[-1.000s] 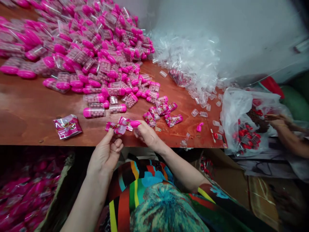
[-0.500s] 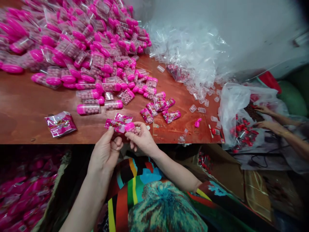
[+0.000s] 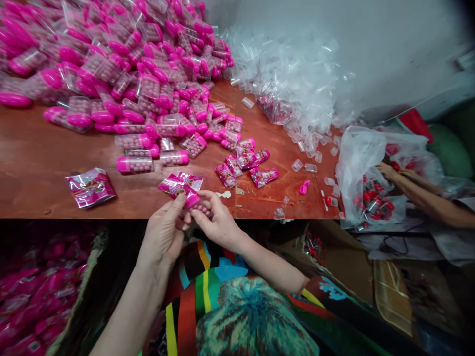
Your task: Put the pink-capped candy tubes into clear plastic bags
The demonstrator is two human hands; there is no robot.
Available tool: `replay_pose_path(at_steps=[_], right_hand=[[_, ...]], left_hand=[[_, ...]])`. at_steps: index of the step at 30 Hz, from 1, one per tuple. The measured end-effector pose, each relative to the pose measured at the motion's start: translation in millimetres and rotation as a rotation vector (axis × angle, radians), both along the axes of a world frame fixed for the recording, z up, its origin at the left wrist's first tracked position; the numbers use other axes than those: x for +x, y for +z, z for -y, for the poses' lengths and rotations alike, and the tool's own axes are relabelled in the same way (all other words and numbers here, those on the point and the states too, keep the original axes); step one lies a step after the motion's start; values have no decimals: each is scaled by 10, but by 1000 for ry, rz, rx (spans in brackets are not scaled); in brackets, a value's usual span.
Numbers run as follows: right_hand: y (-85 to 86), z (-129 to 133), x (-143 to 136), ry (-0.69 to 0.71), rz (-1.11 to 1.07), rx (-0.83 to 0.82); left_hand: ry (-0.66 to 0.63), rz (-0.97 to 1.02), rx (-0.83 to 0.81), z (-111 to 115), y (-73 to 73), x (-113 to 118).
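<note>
My left hand (image 3: 165, 227) pinches a shiny magenta printed packet (image 3: 173, 185) between thumb and fingers, just above the table's front edge. In my right hand (image 3: 220, 220) is a small clear bottle (image 3: 203, 207) of pink balls, its pink cap pointing left. The cap end meets the packet near my left thumb; whether it sits inside the packet I cannot tell. Just behind the held packet lies another magenta packet (image 3: 193, 181), partly covered. A larger flat magenta packet (image 3: 91, 188) rests on the table to the left.
A big heap of pink-capped bottles (image 3: 122, 64) covers the back left. Several small packets (image 3: 243, 165) lie right of my hands. Clear empty tubes (image 3: 297, 79) are piled behind. Another person's hands (image 3: 389, 170) work at a plastic bag (image 3: 356, 148). Magenta packets (image 3: 40, 296) fill a box below left.
The bottle's cap has moved left and down against the packet, and the packet has tilted up. At the right, the other person's hands have shifted within the bag.
</note>
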State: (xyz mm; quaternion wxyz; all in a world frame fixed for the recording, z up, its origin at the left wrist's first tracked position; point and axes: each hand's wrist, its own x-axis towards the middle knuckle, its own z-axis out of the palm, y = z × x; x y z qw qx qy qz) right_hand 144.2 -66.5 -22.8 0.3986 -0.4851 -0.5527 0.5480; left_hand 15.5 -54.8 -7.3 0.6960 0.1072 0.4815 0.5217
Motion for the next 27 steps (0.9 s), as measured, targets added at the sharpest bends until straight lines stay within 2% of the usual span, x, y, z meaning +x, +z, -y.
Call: replay_pose_path(at_steps=[3,7,10,14,17,22,27], right_hand=[[10,12,4,54,-27,10],[-9,-48,39,101,-308,-234],[-17,-88,106,102,-391,-363],[-37,-60,190,87,-307,-269],[-72,-35,199,123,-319,-264],[-82,-70,165,49,-357,-253],[-78,-67,198,78,-371,-250]], left_hand=[[-52,31,-53,16,-34,20],[-131,59,-73,50,-37,58],[-123,-23,-47,50,6,70],[-49,-57,-19,19,55,54],[-95,-23,-11,40,42,71],[-173,17,-44,115,16,150],[-143,22,-3,81,31,134]])
